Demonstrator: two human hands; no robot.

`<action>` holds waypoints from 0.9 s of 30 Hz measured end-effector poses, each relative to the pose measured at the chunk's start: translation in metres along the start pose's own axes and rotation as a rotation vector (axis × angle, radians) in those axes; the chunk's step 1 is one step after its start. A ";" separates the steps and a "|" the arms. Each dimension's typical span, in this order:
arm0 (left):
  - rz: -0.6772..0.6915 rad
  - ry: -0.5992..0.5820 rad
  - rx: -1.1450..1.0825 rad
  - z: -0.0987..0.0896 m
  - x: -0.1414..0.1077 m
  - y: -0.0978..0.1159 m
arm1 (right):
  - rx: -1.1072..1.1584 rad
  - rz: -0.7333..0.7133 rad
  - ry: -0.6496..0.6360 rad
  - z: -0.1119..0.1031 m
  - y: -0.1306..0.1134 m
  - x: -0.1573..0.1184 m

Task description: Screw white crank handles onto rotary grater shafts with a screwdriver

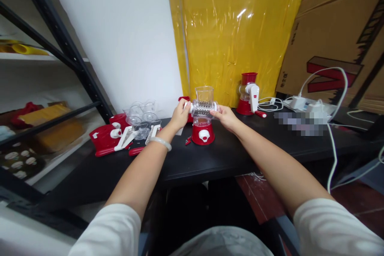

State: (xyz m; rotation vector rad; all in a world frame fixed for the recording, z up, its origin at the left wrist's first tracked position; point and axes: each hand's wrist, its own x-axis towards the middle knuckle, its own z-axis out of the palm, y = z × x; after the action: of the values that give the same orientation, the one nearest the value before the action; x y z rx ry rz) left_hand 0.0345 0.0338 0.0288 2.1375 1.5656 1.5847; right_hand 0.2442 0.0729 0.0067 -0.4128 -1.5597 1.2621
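Between my two hands is a metal grater drum (pixel 204 108) with white ends, lying level across a rotary grater. My left hand (pixel 180 115) pinches the drum's left end. At the other end, the fingers of my right hand (pixel 225 117) are closed on it. Behind and above the drum rises the grater's clear hopper (pixel 204 92). Its red base (pixel 203 133) stands upright on the black table (pixel 180 164). Whether the drum sits inside the clear housing or just in front of it I cannot tell. A small red piece (pixel 188 141) lies beside the base.
Red grater bases (pixel 103 138), white-and-red crank handles (pixel 125 138) and several clear plastic housings (pixel 143 113) lie to the left. An assembled red grater (pixel 248 94) stands at the back right, near white cables (pixel 271 104). A large cardboard box (pixel 333 40) is behind.
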 end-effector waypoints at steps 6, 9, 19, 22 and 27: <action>-0.004 0.085 -0.005 0.004 -0.004 0.000 | 0.000 0.003 -0.004 0.000 0.000 -0.001; 0.015 -0.051 -0.013 -0.003 0.003 -0.003 | -0.016 0.000 0.005 -0.001 0.002 -0.001; 0.035 0.152 0.000 0.008 -0.005 0.001 | -0.021 -0.021 0.004 -0.003 0.005 0.001; 0.017 0.062 -0.043 0.004 0.000 0.001 | -0.003 -0.012 0.009 -0.002 0.005 0.001; -0.047 -0.118 -0.139 -0.008 0.007 0.000 | 0.007 0.001 0.029 0.000 0.004 0.001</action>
State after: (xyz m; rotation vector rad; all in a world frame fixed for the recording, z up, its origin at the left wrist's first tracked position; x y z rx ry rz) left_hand 0.0280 0.0355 0.0374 2.0653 1.4163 1.4766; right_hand 0.2431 0.0751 0.0036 -0.4254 -1.5301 1.2570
